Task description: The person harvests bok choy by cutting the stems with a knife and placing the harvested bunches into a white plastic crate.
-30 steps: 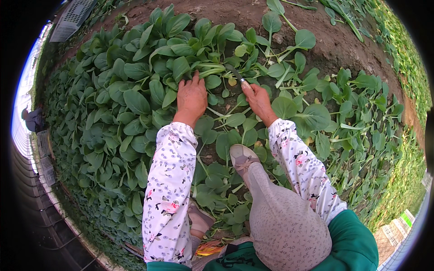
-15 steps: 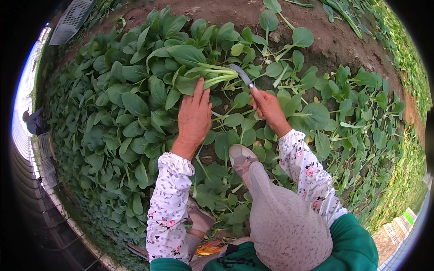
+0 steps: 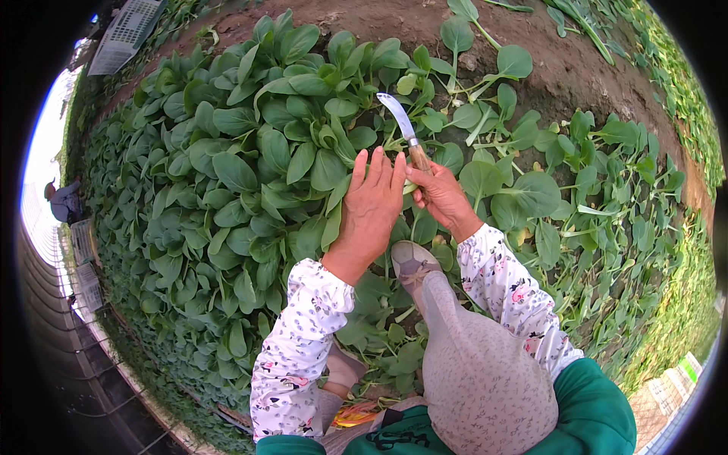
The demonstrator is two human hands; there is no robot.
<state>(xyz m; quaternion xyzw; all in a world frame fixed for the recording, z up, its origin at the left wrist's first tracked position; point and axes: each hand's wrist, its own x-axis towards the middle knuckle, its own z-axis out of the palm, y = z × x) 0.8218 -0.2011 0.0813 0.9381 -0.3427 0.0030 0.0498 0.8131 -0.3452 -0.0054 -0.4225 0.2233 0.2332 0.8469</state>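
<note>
My left hand [image 3: 373, 203] grips a cut leafy green plant [image 3: 318, 155] by its pale stems, lifted over the bed with its broad leaves fanning up and left. My right hand [image 3: 440, 196] is closed on the wooden handle of a small curved knife [image 3: 400, 121], blade pointing up and away. The two hands are close together, almost touching at the plant's stem base. Both forearms wear white flower-patterned sleeves.
A dense bed of leafy greens [image 3: 189, 227] fills the left and middle. Bare brown soil [image 3: 561, 68] with sparse seedlings lies beyond. My shoe [image 3: 412, 262] and grey trouser leg stand among the leaves. A white plastic crate [image 3: 125, 34] lies far left. Another person [image 3: 64, 199] crouches at the left rim.
Both hands were down among the leaves a second ago. The left hand has since lifted a cut plant toward me, and the right hand has raised the knife clear of the bed.
</note>
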